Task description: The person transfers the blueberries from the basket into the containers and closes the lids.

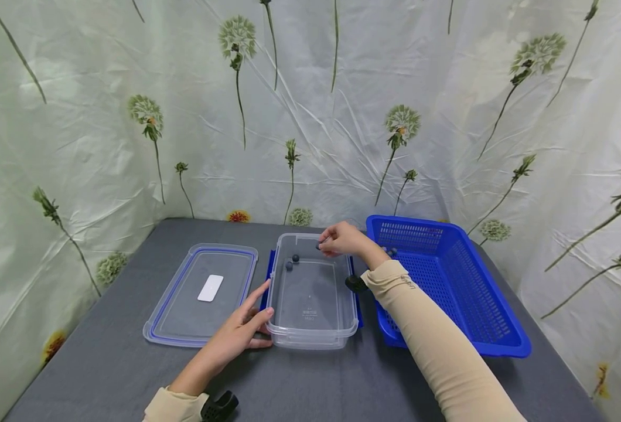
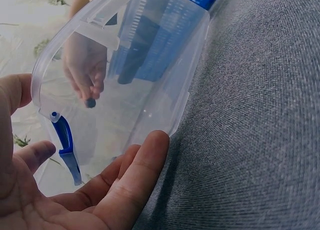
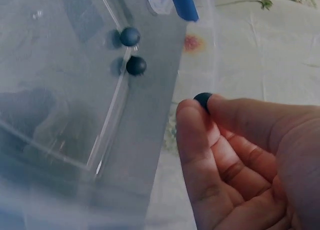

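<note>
Right hand (image 1: 342, 239) is pinching one berry (image 3: 203, 99); left hand (image 1: 236, 334), fingers outstretched, is touching one box (image 1: 310, 341) running near-to-far, holding two berries (image 1: 296, 258).

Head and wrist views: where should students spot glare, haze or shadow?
Head view: glare on the backdrop, shadow under the blue basket; left wrist view: right hand hazy through the clear box; right wrist view: faint dark doubles beside two blueberries.

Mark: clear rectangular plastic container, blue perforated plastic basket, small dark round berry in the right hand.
Clear rectangular plastic container (image 1: 313, 287): head view, on its bare floor.
Blue perforated plastic basket (image 1: 471, 293): head view, on its inner wall, picture right.
Small dark round berry (image 3: 202, 100): right wrist view, on its exposed side.
</note>
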A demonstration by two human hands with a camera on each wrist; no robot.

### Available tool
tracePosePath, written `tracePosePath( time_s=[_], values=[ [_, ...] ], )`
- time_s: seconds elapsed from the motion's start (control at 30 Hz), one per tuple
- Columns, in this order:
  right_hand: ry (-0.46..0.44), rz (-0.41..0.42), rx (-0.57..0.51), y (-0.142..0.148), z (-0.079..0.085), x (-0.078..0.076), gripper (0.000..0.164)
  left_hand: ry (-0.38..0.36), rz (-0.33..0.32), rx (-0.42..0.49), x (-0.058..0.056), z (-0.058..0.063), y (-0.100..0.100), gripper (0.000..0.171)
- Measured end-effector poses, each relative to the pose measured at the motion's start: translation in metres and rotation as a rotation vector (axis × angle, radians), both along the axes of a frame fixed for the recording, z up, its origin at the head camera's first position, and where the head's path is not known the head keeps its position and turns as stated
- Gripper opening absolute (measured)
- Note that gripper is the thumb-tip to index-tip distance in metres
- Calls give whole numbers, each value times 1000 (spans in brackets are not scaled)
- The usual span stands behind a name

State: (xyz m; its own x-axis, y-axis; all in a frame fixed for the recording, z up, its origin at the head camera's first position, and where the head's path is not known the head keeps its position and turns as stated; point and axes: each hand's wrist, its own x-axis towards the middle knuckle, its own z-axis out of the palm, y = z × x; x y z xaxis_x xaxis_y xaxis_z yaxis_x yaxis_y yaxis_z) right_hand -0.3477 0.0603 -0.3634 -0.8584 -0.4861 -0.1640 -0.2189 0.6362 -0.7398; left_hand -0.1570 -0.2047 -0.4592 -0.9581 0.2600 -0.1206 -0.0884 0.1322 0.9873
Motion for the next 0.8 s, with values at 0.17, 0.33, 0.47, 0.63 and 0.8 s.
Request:
tracePosePath(
  time_s=[0.17,0.33,0.47,0.63,0.8],
  values=[
    [-27,-24,56,-13,-5,-1,20,-5,5,-2,0,0,0,70],
    [-69,-41,93,-23,-9,-2,14,-2,10,-10,-1,0,1,70],
    [-66,-42,136,-29,-13,-5,16,4,13,-11,-1,0,1,70],
    [-55,-48,181,-33,-16,-3,30,8,10,-16,-1,0,0,69],
    [-61,-55,172,-34,-14,0,37,12,7,-25,0,1,0,68]
  ],
)
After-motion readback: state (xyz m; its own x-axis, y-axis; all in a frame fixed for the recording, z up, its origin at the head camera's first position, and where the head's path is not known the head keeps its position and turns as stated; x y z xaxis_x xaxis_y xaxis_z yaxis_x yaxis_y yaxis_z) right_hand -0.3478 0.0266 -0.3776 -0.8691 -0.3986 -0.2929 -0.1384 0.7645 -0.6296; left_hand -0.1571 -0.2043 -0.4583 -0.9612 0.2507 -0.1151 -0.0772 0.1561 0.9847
